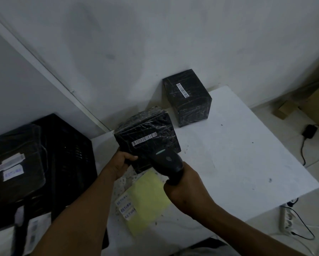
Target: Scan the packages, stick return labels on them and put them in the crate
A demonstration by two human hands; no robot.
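Note:
My left hand (120, 162) grips the near left corner of a black wrapped package (145, 130), tilted up off the white table (247, 163) so that its white barcode strip (144, 139) faces me. My right hand (184, 189) holds a black barcode scanner (168, 160), its head just below the barcode and almost touching the package. A second black package (187, 97) with a barcode stands upright at the table's far edge. Return labels (126, 206) lie on a yellow sheet (147, 198). The black crate (70, 156) is at the left.
In the crate lies a dark package (16, 163) with a white return label on it. On the floor to the right are a power strip (288, 218), cables and a black adapter (309, 131). The wall stands right behind the table.

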